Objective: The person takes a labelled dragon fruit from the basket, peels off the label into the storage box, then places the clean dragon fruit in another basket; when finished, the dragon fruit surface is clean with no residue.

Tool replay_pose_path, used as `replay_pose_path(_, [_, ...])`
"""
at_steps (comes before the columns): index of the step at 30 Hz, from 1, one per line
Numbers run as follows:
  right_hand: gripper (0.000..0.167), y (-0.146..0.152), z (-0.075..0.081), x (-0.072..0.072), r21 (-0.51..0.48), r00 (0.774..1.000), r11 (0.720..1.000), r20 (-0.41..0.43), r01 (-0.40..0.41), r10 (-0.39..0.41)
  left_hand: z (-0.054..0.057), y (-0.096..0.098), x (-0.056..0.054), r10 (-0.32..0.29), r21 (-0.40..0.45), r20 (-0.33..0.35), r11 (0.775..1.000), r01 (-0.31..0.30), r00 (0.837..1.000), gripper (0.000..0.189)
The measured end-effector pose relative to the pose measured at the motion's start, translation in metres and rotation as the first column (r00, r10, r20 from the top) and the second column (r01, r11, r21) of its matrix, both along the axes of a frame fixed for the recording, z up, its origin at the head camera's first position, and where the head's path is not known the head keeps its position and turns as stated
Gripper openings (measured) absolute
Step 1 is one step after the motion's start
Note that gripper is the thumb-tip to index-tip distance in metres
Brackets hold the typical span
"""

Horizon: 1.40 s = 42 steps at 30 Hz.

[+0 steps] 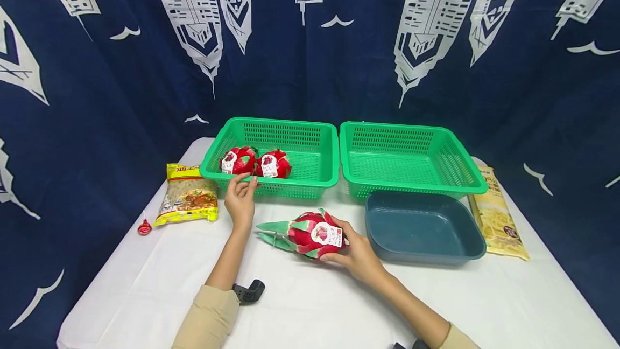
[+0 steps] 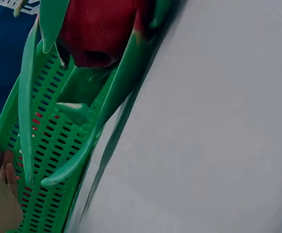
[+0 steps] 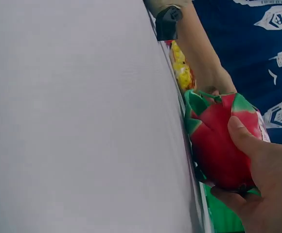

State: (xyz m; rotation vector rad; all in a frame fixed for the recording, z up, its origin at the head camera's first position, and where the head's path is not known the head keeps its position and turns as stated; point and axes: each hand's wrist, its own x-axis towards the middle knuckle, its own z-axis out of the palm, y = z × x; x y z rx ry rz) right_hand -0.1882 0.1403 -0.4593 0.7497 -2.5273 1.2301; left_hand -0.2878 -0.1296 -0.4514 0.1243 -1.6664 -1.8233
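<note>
My right hand point(image 1: 359, 255) grips a red dragon fruit point(image 1: 305, 241) with long green leaf tips and a white label, lying sideways over the table. In the right wrist view, the thumb point(image 3: 240, 133) presses on the side of the dragon fruit point(image 3: 216, 145) and the fingers are underneath. My left hand point(image 1: 240, 201) holds the front rim of the left green basket point(image 1: 310, 192). In that basket sit two labelled dragon fruits point(image 1: 273, 165). The left wrist view shows the held dragon fruit point(image 2: 99, 29) close up, its leaves overlapping the basket wall point(image 2: 53, 145).
A second green basket point(image 1: 397, 181) stands at the right, with a blue-grey tub point(image 1: 426, 258) before it. A yellow noodle packet point(image 1: 501, 220) lies beside the tub. A yellow-edged food bag point(image 1: 189, 198) and small red lollipop point(image 1: 144, 227) lie at the left.
</note>
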Motion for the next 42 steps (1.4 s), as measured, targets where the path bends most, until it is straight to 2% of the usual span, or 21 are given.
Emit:
replay_pose_path(3, [0.083, -0.001, -0.005, -0.006, -0.051, 0.999, 0.998, -0.009, -0.034, 0.034, 0.004, -0.001, 0.004, 0.007, -0.032, 0.027, 0.999, -0.006, 1.000, 0.043])
replay_pose_path(6, [0.082, -0.003, -0.007, -0.013, -0.063, 0.998, 0.996, 0.015, -0.062, 0.063, 0.015, 0.000, 0.012, 0.010, -0.108, -0.021, 0.994, -0.012, 1.000, 0.047])
replay_pose_path(8, [0.081, -0.004, -0.007, -0.017, -0.083, 0.995, 0.993, 0.044, -0.083, 0.087, 0.023, 0.003, 0.019, -0.066, -0.216, -0.082, 0.975, 0.047, 0.994, 0.046])
replay_pose_path(9, [0.081, -0.005, -0.005, -0.019, -0.093, 0.994, 0.992, 0.057, -0.091, 0.097, 0.027, 0.006, 0.023, -0.140, -0.294, -0.103, 0.950, 0.105, 0.985, 0.046])
replay_pose_path(10, [0.080, -0.005, -0.003, -0.021, -0.107, 0.992, 0.989, 0.072, -0.100, 0.108, 0.030, 0.008, 0.026, -0.243, -0.374, -0.105, 0.908, 0.188, 0.964, 0.048])
replay_pose_path(11, [0.080, -0.006, 0.001, -0.020, -0.120, 0.990, 0.987, 0.080, -0.108, 0.118, 0.032, 0.012, 0.029, -0.349, -0.472, -0.060, 0.836, 0.281, 0.935, 0.054])
replay_pose_path(12, [0.079, -0.007, 0.006, -0.020, -0.130, 0.988, 0.985, 0.088, -0.116, 0.128, 0.033, 0.015, 0.033, -0.438, -0.558, 0.015, 0.742, 0.371, 0.899, 0.063])
replay_pose_path(13, [0.079, -0.007, 0.011, -0.019, -0.138, 0.986, 0.983, 0.098, -0.121, 0.135, 0.033, 0.019, 0.035, -0.508, -0.625, 0.103, 0.636, 0.453, 0.855, 0.072])
replay_pose_path(15, [0.078, -0.008, 0.020, -0.017, -0.133, 0.984, 0.983, 0.106, -0.127, 0.142, 0.031, 0.026, 0.039, -0.563, -0.703, 0.282, 0.430, 0.567, 0.777, 0.090])
replay_pose_path(16, [0.077, -0.009, 0.025, -0.015, -0.131, 0.982, 0.983, 0.115, -0.131, 0.147, 0.029, 0.029, 0.040, -0.555, -0.723, 0.358, 0.345, 0.599, 0.751, 0.096])
replay_pose_path(17, [0.077, -0.009, 0.029, -0.014, -0.123, 0.982, 0.984, 0.125, -0.130, 0.145, 0.027, 0.032, 0.041, -0.531, -0.743, 0.412, 0.275, 0.611, 0.740, 0.100])
replay_pose_path(18, [0.077, -0.009, 0.029, -0.013, -0.104, 0.983, 0.987, 0.124, -0.121, 0.134, 0.025, 0.033, 0.042, -0.514, -0.749, 0.439, 0.244, 0.616, 0.737, 0.100])
replay_pose_path(19, [0.077, -0.009, 0.029, -0.013, -0.085, 0.986, 0.990, 0.114, -0.116, 0.125, 0.024, 0.035, 0.042, -0.502, -0.754, 0.453, 0.225, 0.617, 0.737, 0.100])
replay_pose_path(21, [0.078, -0.010, 0.031, -0.010, -0.097, 0.989, 0.991, 0.099, -0.098, 0.107, 0.021, 0.036, 0.043, -0.471, -0.773, 0.463, 0.201, 0.602, 0.751, 0.098])
replay_pose_path(24, [0.075, -0.011, 0.034, -0.004, -0.191, 0.997, 0.980, 0.049, -0.050, 0.060, 0.018, 0.035, 0.044, -0.447, -0.781, 0.468, 0.193, 0.593, 0.762, 0.097])
replay_pose_path(26, [0.070, -0.014, 0.038, 0.000, -0.293, 0.999, 0.956, 0.036, -0.004, 0.016, 0.016, 0.035, 0.044, -0.435, -0.783, 0.472, 0.192, 0.591, 0.767, 0.097])
replay_pose_path(29, [0.061, -0.018, 0.035, 0.003, -0.414, 0.996, 0.907, 0.058, 0.081, -0.062, 0.012, 0.034, 0.044, -0.421, -0.792, 0.461, 0.200, 0.576, 0.781, 0.095])
replay_pose_path(31, [0.055, -0.021, 0.029, 0.004, -0.484, 0.990, 0.866, 0.113, 0.127, -0.082, 0.010, 0.034, 0.045, -0.416, -0.802, 0.445, 0.207, 0.560, 0.793, 0.093])
replay_pose_path(33, [0.053, -0.022, 0.019, 0.001, -0.558, 0.979, 0.814, 0.193, 0.164, -0.064, 0.009, 0.034, 0.045, -0.418, -0.814, 0.423, 0.214, 0.539, 0.804, 0.092])
replay_pose_path(38, [0.049, -0.024, -0.004, -0.010, -0.661, 0.942, 0.713, 0.336, 0.233, 0.003, 0.007, 0.034, 0.046, -0.421, -0.841, 0.372, 0.224, 0.492, 0.827, 0.090])
replay_pose_path(42, [0.042, -0.025, -0.008, -0.014, -0.698, 0.902, 0.648, 0.430, 0.305, 0.039, 0.005, 0.033, 0.045, -0.416, -0.868, 0.319, 0.232, 0.439, 0.852, 0.090])
